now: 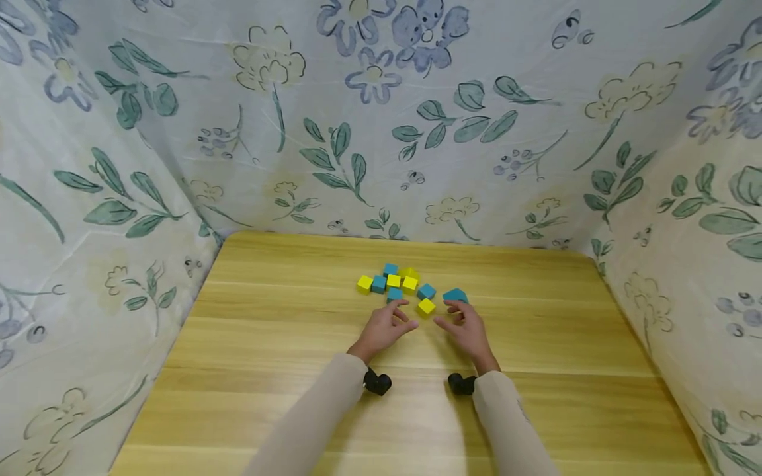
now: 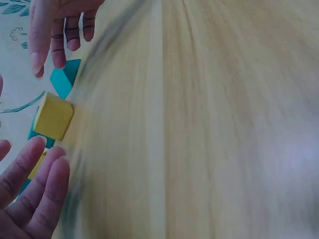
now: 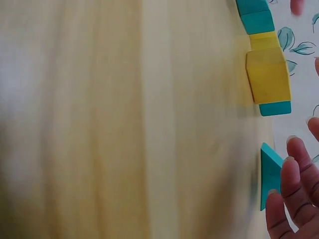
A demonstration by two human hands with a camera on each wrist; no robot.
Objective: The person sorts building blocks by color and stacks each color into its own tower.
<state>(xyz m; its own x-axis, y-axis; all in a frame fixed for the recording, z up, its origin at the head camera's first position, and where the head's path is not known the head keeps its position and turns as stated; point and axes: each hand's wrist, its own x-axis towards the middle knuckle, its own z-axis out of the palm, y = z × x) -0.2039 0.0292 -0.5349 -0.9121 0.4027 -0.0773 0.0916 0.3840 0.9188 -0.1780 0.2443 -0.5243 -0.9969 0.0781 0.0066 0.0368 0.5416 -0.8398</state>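
Both hands hover over the table with fingers apart and nothing held. In the head view the left hand is just below a blue cube. The right hand is nearest a blue triangular block; its fingertips overlap that block's lower edge, and touch cannot be told. Between the hands lies a yellow cube, with a blue cube behind it. The left wrist view shows the yellow cube between both hands. In the right wrist view the triangular block is partly behind the right hand's fingers.
Behind the left hand several yellow and blue cubes sit in a cluster, with a yellow cube at its left end and a yellow triangular block at its back. Flowered cloth surrounds the back and sides of the wooden table.
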